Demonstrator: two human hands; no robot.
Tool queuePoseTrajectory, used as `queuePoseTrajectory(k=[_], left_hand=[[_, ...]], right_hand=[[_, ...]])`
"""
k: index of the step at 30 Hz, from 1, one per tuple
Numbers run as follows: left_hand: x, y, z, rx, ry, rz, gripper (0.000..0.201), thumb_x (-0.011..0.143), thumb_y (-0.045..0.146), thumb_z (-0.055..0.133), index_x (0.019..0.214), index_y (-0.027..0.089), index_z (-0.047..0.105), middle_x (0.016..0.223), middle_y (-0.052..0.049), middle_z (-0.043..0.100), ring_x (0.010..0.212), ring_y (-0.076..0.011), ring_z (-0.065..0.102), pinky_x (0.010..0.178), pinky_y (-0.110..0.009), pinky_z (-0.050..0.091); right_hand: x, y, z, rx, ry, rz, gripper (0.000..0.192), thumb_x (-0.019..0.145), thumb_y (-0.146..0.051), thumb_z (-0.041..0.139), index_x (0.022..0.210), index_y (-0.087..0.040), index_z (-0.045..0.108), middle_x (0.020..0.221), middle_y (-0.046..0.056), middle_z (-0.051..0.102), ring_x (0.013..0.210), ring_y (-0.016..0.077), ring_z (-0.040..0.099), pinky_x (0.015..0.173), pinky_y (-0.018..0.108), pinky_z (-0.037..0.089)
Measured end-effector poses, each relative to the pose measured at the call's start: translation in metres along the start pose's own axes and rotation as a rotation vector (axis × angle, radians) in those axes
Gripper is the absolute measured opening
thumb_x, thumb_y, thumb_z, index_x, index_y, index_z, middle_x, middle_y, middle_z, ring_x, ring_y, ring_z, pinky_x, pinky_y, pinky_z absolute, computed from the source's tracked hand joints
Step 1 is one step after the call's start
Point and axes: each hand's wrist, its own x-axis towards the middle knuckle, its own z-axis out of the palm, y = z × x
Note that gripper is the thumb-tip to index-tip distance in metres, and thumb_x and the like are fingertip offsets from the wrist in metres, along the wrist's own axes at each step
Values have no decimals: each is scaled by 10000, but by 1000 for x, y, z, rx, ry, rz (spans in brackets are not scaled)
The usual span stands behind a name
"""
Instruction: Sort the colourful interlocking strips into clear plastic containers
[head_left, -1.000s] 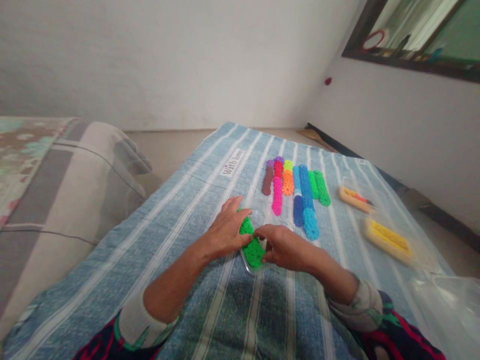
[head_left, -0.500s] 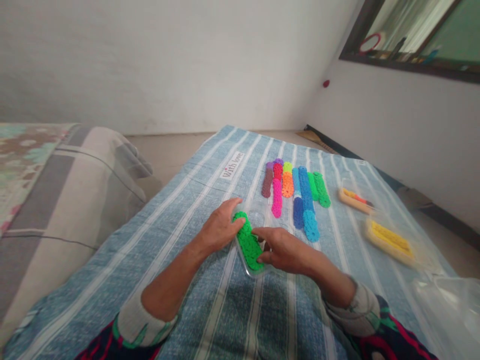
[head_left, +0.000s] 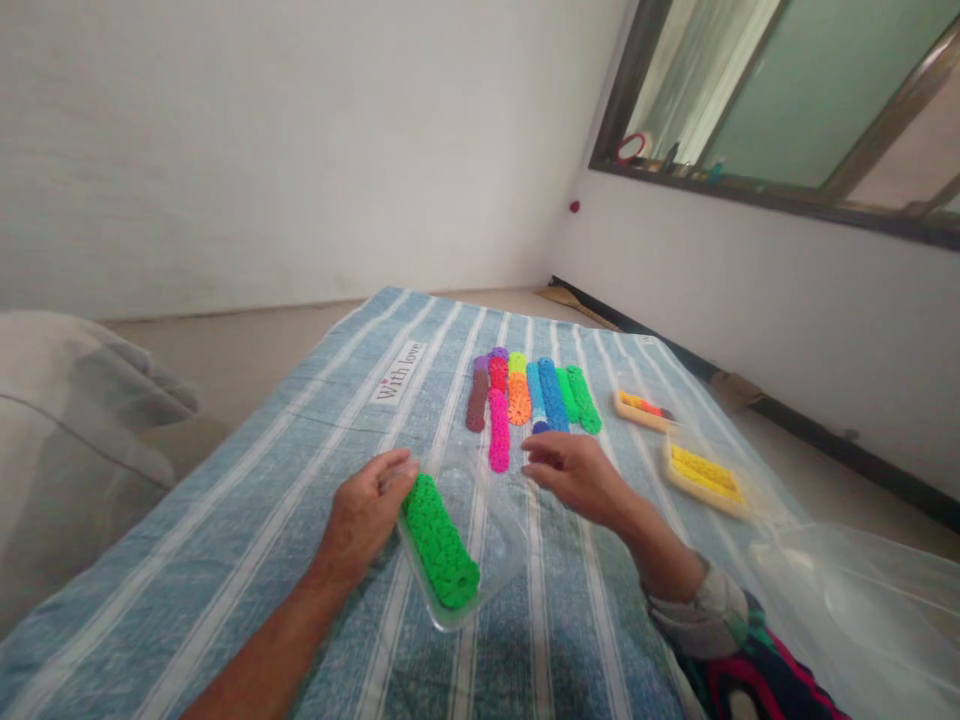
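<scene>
A clear plastic tray (head_left: 501, 545) lies on the blue striped cloth (head_left: 315, 440) in front of me, with a bright green roll of stacked discs (head_left: 439, 540) along its left side. My left hand (head_left: 365, 515) grips the tray's left edge, fingertips touching the far end of the green roll. My right hand (head_left: 574, 474) hovers just beyond the tray's far right corner, fingers loosely apart and holding nothing. Beyond it lies a row of coloured disc rolls (head_left: 525, 395): brown, pink, red, orange, blue and green.
Two shallow yellow trays sit to the right on the cloth, one with yellow pieces (head_left: 703, 476), one with orange pieces (head_left: 643, 410). Clear plastic sheeting (head_left: 847, 590) covers the right corner. A grey cushion (head_left: 67, 440) lies at left. Walls and a window ledge stand behind.
My right hand has come off the green roll and lifted away toward the far right. The left hand has kept the tray and shifted it left and nearer. The view has swung to the right.
</scene>
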Motion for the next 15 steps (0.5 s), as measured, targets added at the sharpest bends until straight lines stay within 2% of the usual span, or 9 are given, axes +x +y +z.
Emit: queuePoseTrajectory(k=[3, 6, 8, 11, 15], left_hand=[[-1, 1, 1, -48, 17, -7, 522, 696, 541, 639, 1057, 167, 687, 932, -65, 768, 896, -264, 714, 824, -357, 564], [0, -1, 2, -70, 16, -2, 524, 686, 553, 641, 1043, 172, 692, 933, -55, 768, 874, -253, 709, 801, -334, 560], [2, -3, 2, -86, 4, -10, 547, 681, 566, 633, 1054, 170, 688, 958, -61, 767, 893, -256, 705, 817, -334, 553], [4, -6, 2, -101, -13, -21, 568, 676, 580, 629, 1064, 168, 683, 982, -69, 766, 928, -262, 698, 853, -337, 541], [5, -8, 0, -70, -31, -3, 536, 681, 586, 630, 1032, 184, 691, 963, -58, 767, 915, -263, 696, 852, -341, 537]], right_hand=[[9, 55, -20, -131, 179, 157, 204, 842, -229, 599, 1007, -194, 713, 870, 34, 723, 793, 176, 661, 753, 293, 487], [15, 108, -35, -401, 221, 353, 279, 808, -212, 625, 1074, -190, 706, 991, 73, 721, 914, 218, 659, 827, 317, 474], [17, 133, -40, -435, 217, 396, 365, 788, -213, 648, 1150, -183, 678, 1044, 90, 708, 951, 236, 653, 853, 334, 470], [21, 154, -41, -445, 190, 397, 468, 767, -243, 685, 1229, -189, 635, 1131, 98, 683, 1054, 257, 622, 903, 342, 451], [32, 163, -42, -441, 134, 377, 539, 762, -277, 710, 1281, -180, 598, 1182, 108, 665, 1100, 269, 601, 911, 335, 438]])
